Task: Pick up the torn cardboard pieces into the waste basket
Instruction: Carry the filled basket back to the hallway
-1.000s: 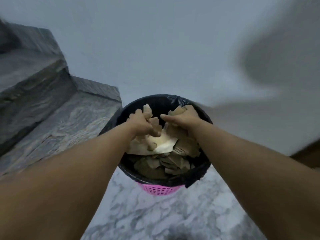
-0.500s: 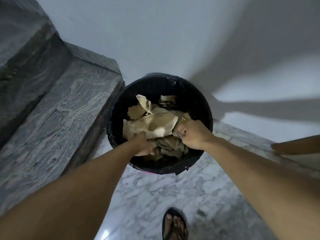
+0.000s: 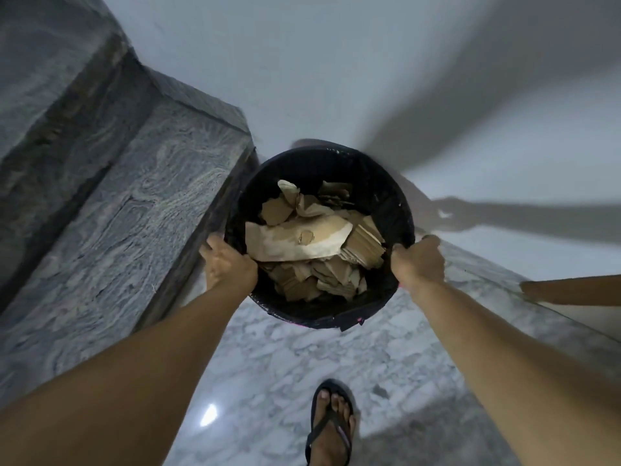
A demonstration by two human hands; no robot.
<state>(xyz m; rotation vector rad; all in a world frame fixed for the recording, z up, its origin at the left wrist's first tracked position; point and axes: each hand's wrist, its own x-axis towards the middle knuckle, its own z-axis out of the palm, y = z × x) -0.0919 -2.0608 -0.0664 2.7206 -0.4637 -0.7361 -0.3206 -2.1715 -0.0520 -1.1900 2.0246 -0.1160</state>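
Observation:
The waste basket (image 3: 379, 183), lined with a black bag, stands on the marble floor against the wall. It is filled with torn brown cardboard pieces (image 3: 302, 240), one large pale piece on top. My left hand (image 3: 228, 264) grips the basket's left rim. My right hand (image 3: 418, 260) grips the right rim. A bit of pink basket shows under the bag at the near edge.
A grey stone step (image 3: 117, 213) rises just left of the basket. A white wall (image 3: 336, 79) stands behind it. My foot in a black sandal (image 3: 331, 425) is on the marble floor (image 3: 302, 358). A brown board edge (image 3: 571, 290) juts in at the right.
Both hands left the cardboard inside the basket and moved out to its left and right rims. The view tilted further down, showing my foot.

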